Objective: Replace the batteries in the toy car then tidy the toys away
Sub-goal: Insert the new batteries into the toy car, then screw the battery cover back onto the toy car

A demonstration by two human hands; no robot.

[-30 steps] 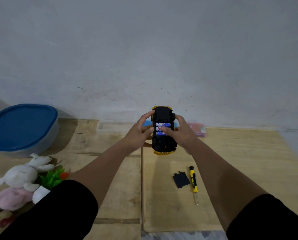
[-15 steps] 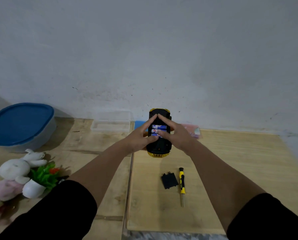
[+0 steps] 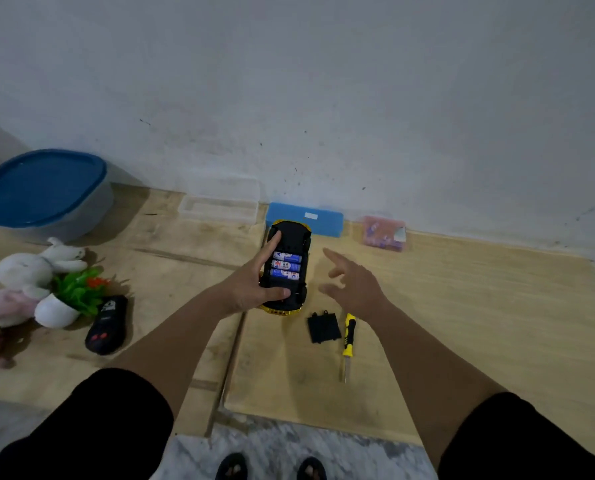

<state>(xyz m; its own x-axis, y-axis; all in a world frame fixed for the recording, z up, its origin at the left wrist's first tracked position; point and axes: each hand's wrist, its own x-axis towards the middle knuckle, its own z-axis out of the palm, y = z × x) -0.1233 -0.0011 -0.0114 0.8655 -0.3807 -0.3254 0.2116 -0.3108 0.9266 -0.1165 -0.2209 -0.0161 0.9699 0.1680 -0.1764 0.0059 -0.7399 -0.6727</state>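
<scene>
Your left hand [image 3: 251, 289] holds the toy car [image 3: 286, 268] upside down, just above the wooden counter [image 3: 462, 323]. Your grip wraps the car from its left side: your pointer finger lies along the far part of the black belly and your thumb presses the near end. Three blue batteries [image 3: 286, 265] sit side by side in the open slot, right between that finger and thumb.

Your right hand [image 3: 353, 287] is just to the right of the car and does not touch it. Its fingers are spread wide and it holds nothing.

Just below your right hand, on the counter, lie the small black cover [image 3: 323, 328] and the yellow screwdriver [image 3: 348, 337], side by side. The cover is closer to the car.

Past the grip, by the wall, sit a clear box [image 3: 219, 206], a blue box [image 3: 306, 218] and a pink packet [image 3: 384, 233].

Far to the left of the grip are a black remote [image 3: 107, 323], a white bunny [image 3: 32, 266], a pink plush toy [image 3: 1, 306], a little green plant in a white pot [image 3: 71, 297], and a tub with a blue lid [image 3: 43, 188].
</scene>
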